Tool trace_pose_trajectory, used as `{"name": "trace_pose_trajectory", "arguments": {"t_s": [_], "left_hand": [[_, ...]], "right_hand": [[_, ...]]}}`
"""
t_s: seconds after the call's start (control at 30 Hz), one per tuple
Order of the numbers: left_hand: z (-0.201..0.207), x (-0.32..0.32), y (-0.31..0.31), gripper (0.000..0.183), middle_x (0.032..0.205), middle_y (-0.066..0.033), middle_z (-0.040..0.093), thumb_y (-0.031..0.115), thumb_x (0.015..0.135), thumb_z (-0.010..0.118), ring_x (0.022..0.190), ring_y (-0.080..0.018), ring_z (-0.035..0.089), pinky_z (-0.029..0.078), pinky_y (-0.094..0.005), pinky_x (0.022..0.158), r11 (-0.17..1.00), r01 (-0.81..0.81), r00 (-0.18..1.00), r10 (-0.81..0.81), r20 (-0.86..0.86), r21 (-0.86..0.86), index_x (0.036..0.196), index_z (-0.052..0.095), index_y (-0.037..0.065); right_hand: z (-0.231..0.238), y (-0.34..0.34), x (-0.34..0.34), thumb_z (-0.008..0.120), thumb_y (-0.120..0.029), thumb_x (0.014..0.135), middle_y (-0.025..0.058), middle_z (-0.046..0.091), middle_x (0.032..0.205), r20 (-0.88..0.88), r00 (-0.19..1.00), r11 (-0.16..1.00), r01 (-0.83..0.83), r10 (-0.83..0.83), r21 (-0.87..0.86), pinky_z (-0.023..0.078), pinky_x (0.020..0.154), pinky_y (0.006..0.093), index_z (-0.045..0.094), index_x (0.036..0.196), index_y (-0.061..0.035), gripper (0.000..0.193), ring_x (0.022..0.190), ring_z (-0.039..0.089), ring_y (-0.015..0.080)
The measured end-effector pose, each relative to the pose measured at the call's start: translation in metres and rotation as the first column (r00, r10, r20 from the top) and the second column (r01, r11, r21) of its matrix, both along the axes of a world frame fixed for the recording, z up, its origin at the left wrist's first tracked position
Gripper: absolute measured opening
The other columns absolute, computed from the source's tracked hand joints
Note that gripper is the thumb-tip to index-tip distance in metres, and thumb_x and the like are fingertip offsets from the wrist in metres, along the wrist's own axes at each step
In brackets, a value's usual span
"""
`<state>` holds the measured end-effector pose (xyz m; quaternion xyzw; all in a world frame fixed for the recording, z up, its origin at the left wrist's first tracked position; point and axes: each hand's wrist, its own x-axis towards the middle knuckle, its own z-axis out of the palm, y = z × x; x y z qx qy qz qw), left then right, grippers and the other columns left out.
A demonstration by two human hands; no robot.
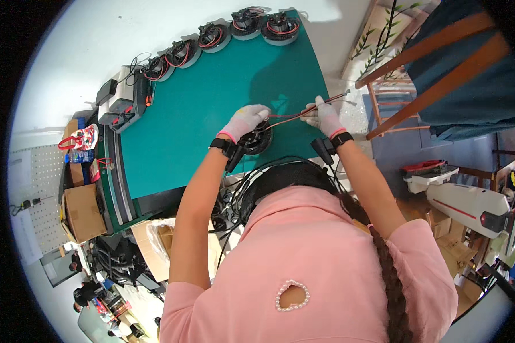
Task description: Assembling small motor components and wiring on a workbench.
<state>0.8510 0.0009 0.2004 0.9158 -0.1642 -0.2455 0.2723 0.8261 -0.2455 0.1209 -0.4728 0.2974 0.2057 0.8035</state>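
Near the front edge of the green-topped table (pixel 212 103) lies a round black motor-like unit (pixel 258 143). My left hand (pixel 248 120), in a white glove, rests on its upper side with the fingers curled at the base of its leads. A bundle of red and dark wires (pixel 292 117) runs from there to the right. My gloved right hand (pixel 324 118) pinches this bundle between thumb and fingers. The wires' loose ends (pixel 344 95) stick out past that hand, beyond the table's right edge. Part of the unit is hidden under my left hand and wrist.
Several similar round units (pixel 280 28) with coiled red wires line the table's back edge. A grey and black boxy device (pixel 122 106) stands at the left, with an orange-handled tool (pixel 150 96) beside it. Beyond the right edge is wooden furniture (pixel 383 123). A cardboard box (pixel 83 212) sits at left.
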Motion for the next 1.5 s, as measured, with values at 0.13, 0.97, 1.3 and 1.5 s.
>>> {"name": "trace_pose_trajectory", "arguments": {"t_s": [0.13,0.97,1.3,1.5], "left_hand": [[0.012,-0.011,0.011,0.027,0.100,-0.0122,0.062,0.024,0.086,0.050,0.095,-0.0272,0.058,0.044,-0.0348,0.085,0.999,0.018,0.988,-0.024,0.152,0.037,0.103,0.061,0.007],[-0.015,-0.018,0.015,0.016,0.103,-0.0121,0.058,0.009,0.079,0.053,0.100,-0.0301,0.052,0.040,-0.0400,0.089,0.969,0.128,0.971,-0.078,0.227,-0.213,0.093,0.062,0.008],[-0.029,-0.024,0.013,0.017,0.107,-0.0115,0.057,0.014,0.074,0.060,0.106,-0.0309,0.051,0.039,-0.0412,0.091,0.938,0.322,0.779,-0.189,0.598,-0.124,0.091,0.063,0.008],[-0.034,-0.021,0.014,0.019,0.107,-0.0109,0.058,0.012,0.075,0.059,0.105,-0.0296,0.052,0.041,-0.0398,0.090,0.932,0.356,0.751,-0.236,0.617,-0.076,0.093,0.063,0.007]], "right_hand": [[-0.007,-0.004,-0.007,0.038,-0.043,0.092,0.0149,0.064,0.083,0.064,0.998,1.000,0.018,-0.019,0.023,0.052,0.046,0.0252,0.055,0.090,-0.0026,0.044,0.065,0.066,0.0236],[0.002,0.012,-0.065,0.038,-0.039,0.093,0.0148,0.063,0.090,0.051,0.953,0.954,0.298,-0.298,0.006,0.052,0.053,0.0260,0.052,0.098,-0.0020,0.040,0.073,0.065,0.0241],[0.011,0.016,-0.075,0.040,-0.039,0.093,0.0160,0.062,0.090,0.042,0.925,0.921,0.371,-0.378,0.114,0.053,0.063,0.0309,0.051,0.100,-0.0024,0.039,0.077,0.064,0.0269],[0.009,0.004,-0.072,0.046,-0.030,0.091,0.0203,0.058,0.099,0.149,0.874,0.878,0.430,-0.463,0.209,0.050,0.080,0.0398,0.049,0.103,0.0007,0.033,0.090,0.059,0.0308]]}}
